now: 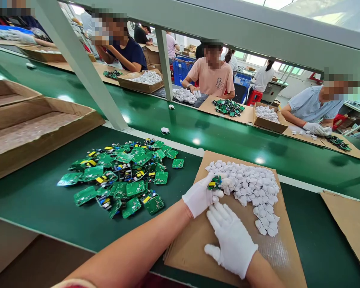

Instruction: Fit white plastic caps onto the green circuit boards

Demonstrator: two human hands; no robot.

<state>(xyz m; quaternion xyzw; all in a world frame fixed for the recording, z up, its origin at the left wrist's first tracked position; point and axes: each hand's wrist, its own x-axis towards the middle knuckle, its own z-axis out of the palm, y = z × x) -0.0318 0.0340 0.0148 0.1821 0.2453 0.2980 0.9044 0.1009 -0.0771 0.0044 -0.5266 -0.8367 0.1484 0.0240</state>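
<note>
My left hand (pixel 198 197), in a white glove, is closed on a small green circuit board (pixel 215 183) with a yellow part on it. Just below it, my gloved right hand (pixel 234 242) is stretched out flat, palm down, thumb spread; its fingertips come close to the left hand's fingers. Whether anything lies under those fingertips is hidden. Beyond both hands, a spread of small white putty-like lumps (pixel 253 180) covers the far part of a brown cardboard sheet (pixel 195 250). A heap of green circuit boards (pixel 135 188) lies to the left on the green worktop.
A shallow cardboard box (pixel 42 156) stands at the left. Behind the worktop runs a green conveyor belt (pixel 144 114) carrying a board with white on it (pixel 165 131). A slanted metal post (pixel 81 66) rises at its edge. Co-workers sit across the belt. Another cardboard sheet (pixel 348 224) lies right.
</note>
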